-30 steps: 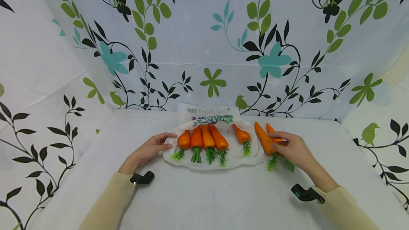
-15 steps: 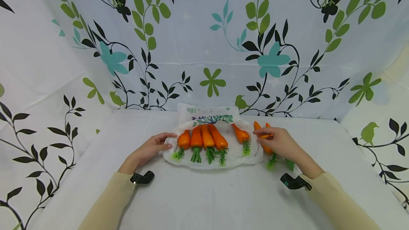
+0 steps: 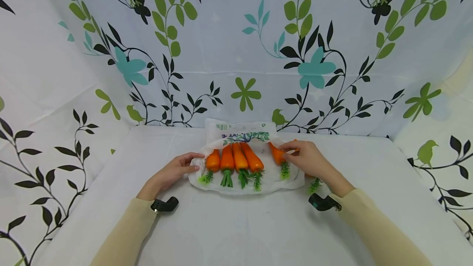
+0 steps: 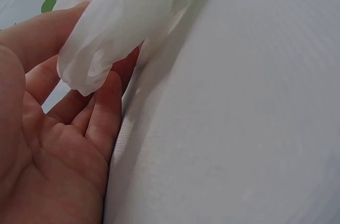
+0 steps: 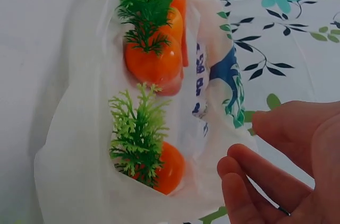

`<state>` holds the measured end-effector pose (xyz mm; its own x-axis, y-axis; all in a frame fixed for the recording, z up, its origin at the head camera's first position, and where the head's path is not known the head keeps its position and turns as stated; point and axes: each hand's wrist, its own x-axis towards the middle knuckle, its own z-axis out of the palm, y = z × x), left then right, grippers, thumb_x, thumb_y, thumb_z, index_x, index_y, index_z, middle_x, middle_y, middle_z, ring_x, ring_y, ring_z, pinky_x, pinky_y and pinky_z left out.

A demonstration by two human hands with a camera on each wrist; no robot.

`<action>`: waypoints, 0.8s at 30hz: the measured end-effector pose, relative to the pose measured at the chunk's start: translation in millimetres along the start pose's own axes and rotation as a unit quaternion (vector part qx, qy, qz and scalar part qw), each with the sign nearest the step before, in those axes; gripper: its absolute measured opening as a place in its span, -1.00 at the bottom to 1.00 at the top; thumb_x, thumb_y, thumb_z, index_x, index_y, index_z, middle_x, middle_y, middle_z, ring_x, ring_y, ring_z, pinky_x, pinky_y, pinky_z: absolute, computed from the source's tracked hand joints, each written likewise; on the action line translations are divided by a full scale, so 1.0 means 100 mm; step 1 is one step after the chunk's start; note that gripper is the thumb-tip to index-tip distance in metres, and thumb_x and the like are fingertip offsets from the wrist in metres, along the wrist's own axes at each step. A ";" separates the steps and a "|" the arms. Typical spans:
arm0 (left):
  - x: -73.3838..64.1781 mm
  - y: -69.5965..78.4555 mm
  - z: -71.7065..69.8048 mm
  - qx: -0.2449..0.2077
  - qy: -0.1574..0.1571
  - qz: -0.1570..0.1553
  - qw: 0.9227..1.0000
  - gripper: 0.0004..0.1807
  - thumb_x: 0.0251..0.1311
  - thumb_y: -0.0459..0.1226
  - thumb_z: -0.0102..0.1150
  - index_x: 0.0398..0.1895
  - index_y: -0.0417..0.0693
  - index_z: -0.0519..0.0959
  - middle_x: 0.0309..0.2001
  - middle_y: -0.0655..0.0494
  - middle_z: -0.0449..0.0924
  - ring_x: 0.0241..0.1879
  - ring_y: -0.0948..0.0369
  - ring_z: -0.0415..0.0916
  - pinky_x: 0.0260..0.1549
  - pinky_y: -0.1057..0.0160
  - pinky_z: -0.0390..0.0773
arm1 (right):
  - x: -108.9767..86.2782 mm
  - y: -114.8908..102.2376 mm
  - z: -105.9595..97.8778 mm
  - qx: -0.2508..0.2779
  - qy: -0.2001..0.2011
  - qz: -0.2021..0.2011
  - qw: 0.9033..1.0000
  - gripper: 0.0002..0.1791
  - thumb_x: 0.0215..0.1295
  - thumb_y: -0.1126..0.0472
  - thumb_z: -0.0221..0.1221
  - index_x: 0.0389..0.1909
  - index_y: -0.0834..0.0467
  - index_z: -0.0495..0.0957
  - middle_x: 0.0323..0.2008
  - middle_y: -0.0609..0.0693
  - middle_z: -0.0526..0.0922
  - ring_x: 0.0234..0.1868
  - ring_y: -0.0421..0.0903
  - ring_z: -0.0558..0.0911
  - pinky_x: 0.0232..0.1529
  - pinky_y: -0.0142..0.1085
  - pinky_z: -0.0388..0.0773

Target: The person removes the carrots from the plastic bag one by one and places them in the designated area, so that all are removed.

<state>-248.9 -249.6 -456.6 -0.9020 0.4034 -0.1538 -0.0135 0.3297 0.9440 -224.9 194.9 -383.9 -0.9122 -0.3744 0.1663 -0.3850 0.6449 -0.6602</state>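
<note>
A white plastic bag (image 3: pixel 271 184) with printed lettering lies on its side, its mouth facing me. Several carrots (image 3: pixel 227 159) with green tops lie side by side in it, leaf ends toward me. My left hand (image 3: pixel 175 173) holds the bag's left edge; in the left wrist view the white plastic (image 4: pixel 133 17) passes between thumb and fingers. My right hand (image 3: pixel 312 161) hovers at the bag's right edge, over the rightmost carrot (image 3: pixel 276 154). In the right wrist view its fingers are apart with nothing between them, beside that carrot (image 5: pixel 172 168).
Outside the bag on the right, a carrot's leafy top (image 3: pixel 315 184) shows from under my right hand, which hides most of what lies there. The white-covered table (image 3: pixel 221 229) ends at a leaf-patterned curtain (image 3: pixel 210 52) behind the bag.
My right hand has moved left from the loose carrots outside the bag to the rightmost carrot in the bag. The left hand stays at the bag's edge.
</note>
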 end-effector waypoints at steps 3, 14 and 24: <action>0.00 0.00 -0.01 -0.001 0.000 0.003 1.000 -0.49 0.32 -0.16 0.27 0.32 0.00 0.47 0.38 -0.04 0.32 0.21 0.03 0.30 0.20 0.22 0.34 | 0.03 -0.03 0.03 -0.004 -0.017 0.010 1.000 -0.67 0.35 0.22 0.24 0.10 0.19 0.65 0.06 0.11 0.65 -0.01 0.08 0.66 0.01 -0.03 0.59; -0.02 -0.01 0.00 -0.005 0.002 0.004 1.000 -0.49 0.31 -0.16 0.27 0.30 0.01 0.47 0.36 -0.02 0.33 0.21 0.02 0.31 0.22 0.15 0.31 | 0.08 -0.09 0.15 -0.051 -0.043 -0.008 0.998 -0.66 0.34 0.21 0.27 0.10 0.17 0.65 0.21 0.18 0.56 0.20 0.17 0.53 0.15 0.08 0.48; -0.01 0.00 0.00 -0.006 -0.001 0.006 1.000 -0.48 0.30 -0.14 0.28 0.31 0.02 0.47 0.37 -0.01 0.32 0.21 0.04 0.30 0.23 0.15 0.29 | 0.06 -0.09 0.20 -0.071 -0.039 -0.028 0.996 -0.65 0.34 0.23 0.26 0.10 0.25 0.64 0.27 0.25 0.49 0.26 0.21 0.47 0.17 0.07 0.46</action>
<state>-248.3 -250.2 -456.8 -0.9009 0.4095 -0.1436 -0.0079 0.3155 0.9489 -223.9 174.0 -391.6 -0.8776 -0.4589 0.1388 -0.4555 0.7077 -0.5401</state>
